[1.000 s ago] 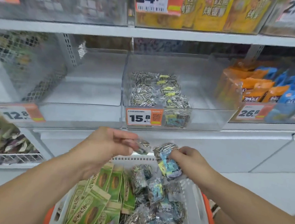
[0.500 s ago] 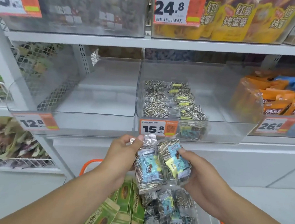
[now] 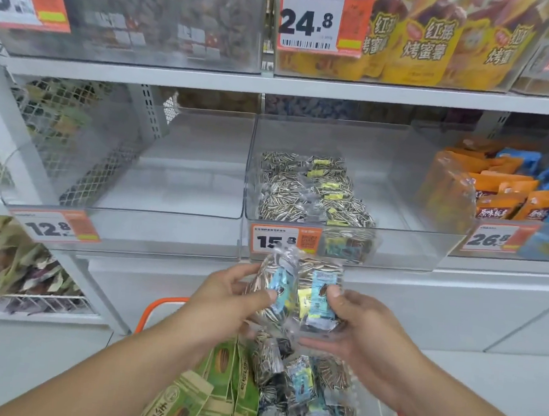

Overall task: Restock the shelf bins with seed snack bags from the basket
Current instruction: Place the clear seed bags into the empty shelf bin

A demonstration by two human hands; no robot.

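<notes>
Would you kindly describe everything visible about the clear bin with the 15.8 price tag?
The clear bin is a transparent, plastic-looking open-topped tub on the middle shelf, between a bin tagged 12.8 and one holding orange and blue packets. An orange-and-white 15.8 price tag is on its front wall. Inside, sunflower seed bags with yellow labels lie in rows on the left; the right part is bare. Neither hand touches it.

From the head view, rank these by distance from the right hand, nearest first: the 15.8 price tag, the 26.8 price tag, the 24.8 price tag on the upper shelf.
Measured from the right hand, which grips clear striped seed snack bags:
1. The orange-and-white 15.8 price tag, just above the hands on the middle bin's front.
2. The 26.8 price tag, up and to the right.
3. The 24.8 price tag, highest, on the upper shelf.
</notes>
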